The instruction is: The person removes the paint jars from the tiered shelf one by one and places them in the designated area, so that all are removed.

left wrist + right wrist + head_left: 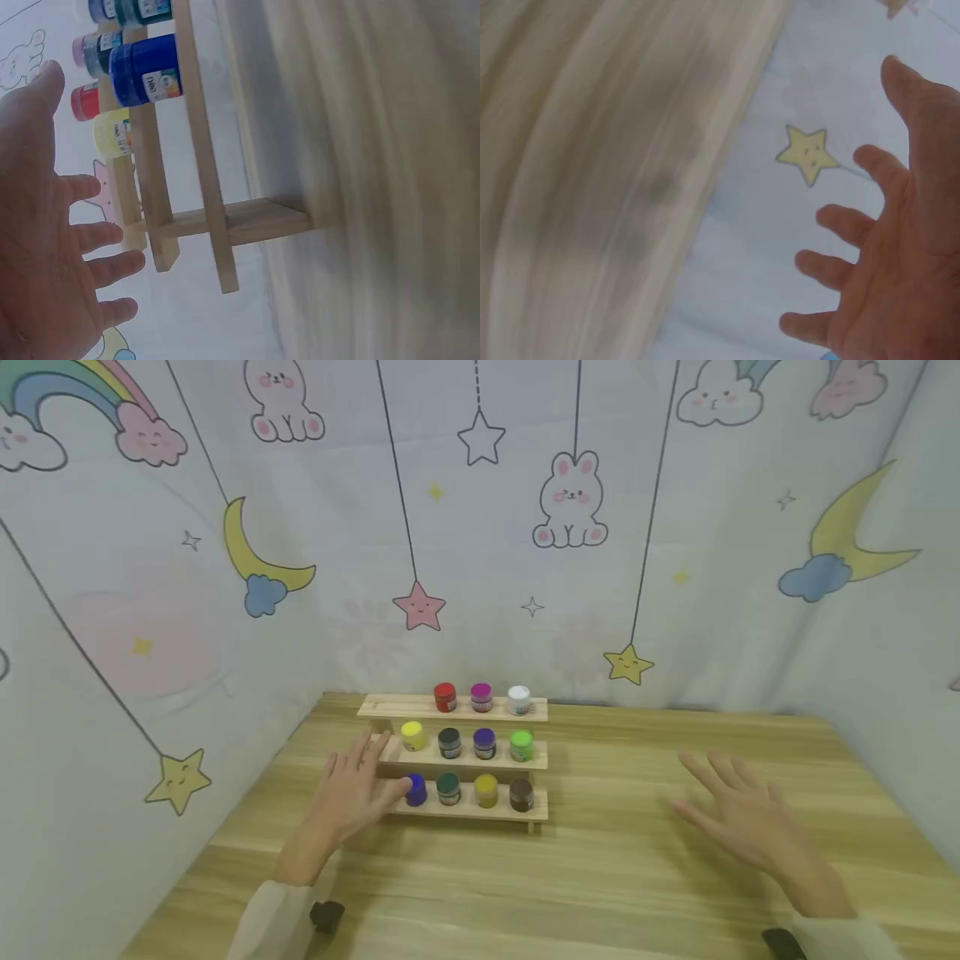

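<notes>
A three-tier wooden rack point(465, 811) carries several small paint jars. My left hand point(348, 793) hovers by the rack's left end with fingers spread, near the blue paint jar point(416, 790) on the lowest tier. In the left wrist view that blue jar point(146, 70) stands apart from the fingers, and the palm holds nothing. The yellow paint jar point(412, 736) sits one tier up; red point(445, 697), magenta point(482, 697) and white point(518, 700) jars stand on top. Over the right part of the table my right hand point(750, 818) is held with spread fingers and nothing in it.
The wood-grain table point(600, 877) runs back to a white curtain point(487, 543) printed with stars, moons and rabbits. More jars fill the middle and lower tiers, among them a green one point(521, 745) and a brown one point(521, 794) at the right end.
</notes>
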The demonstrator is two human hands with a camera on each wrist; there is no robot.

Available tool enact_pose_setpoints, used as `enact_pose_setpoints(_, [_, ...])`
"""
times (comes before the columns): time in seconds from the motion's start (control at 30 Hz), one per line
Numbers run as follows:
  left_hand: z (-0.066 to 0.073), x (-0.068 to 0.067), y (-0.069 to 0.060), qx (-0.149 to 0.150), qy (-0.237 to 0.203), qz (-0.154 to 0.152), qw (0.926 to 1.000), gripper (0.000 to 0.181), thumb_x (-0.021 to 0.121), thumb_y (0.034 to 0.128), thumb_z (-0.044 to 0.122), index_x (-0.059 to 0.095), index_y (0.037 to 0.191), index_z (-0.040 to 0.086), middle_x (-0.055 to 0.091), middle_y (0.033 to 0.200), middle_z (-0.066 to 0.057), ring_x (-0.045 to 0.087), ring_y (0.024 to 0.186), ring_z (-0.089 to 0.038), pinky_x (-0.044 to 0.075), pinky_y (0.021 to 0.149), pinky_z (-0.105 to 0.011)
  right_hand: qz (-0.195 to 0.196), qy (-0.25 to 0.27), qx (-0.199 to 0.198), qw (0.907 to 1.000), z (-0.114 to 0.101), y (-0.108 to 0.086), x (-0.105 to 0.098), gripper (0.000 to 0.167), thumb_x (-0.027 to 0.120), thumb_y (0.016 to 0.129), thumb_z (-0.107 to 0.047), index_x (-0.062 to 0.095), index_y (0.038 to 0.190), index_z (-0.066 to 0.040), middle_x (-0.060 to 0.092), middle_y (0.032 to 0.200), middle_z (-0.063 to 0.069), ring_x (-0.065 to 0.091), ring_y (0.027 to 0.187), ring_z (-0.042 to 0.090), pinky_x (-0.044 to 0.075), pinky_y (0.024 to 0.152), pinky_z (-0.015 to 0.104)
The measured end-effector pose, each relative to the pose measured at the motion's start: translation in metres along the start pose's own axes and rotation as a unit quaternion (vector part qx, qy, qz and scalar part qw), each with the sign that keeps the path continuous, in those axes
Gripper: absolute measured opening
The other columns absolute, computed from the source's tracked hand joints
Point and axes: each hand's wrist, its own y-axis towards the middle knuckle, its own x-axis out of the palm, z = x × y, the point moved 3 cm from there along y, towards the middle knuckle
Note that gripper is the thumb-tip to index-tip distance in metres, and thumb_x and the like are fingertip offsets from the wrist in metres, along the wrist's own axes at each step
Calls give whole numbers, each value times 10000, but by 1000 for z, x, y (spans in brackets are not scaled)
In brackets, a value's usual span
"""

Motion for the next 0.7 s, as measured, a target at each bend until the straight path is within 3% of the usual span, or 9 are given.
enact_pose_setpoints(0.17, [-8,-5,10,-123,-296,177,9993,778,477,1001,558,268,1559,56,260,1573,-293,301,1404,-511,147,1112,-702,264,85,-366,9989,-24,21,0,729,544,973,-572,365,1551,-165,344,1544,271,328,1354,557,177,1010,786])
enact_pose_setpoints(0.37, [-12,-13,34,-297,-785,431,9955,767,455,1009,561,278,1559,56,217,1606,-247,286,1415,-482,199,1127,-633,715,293,-868,9932,-56,53,-10,722,567,987,-514,367,1548,-107,419,1523,216,409,1346,478,284,1049,694])
enact_pose_setpoints(0.7, [-21,-16,55,-358,-758,263,9961,692,547,999,488,358,1542,103,205,1594,-292,233,1436,-505,184,1107,-695,489,1658,-1286,9765,-121,107,-9,689,570,1012,-437,302,1582,-160,402,1553,150,454,1343,412,373,1053,607])
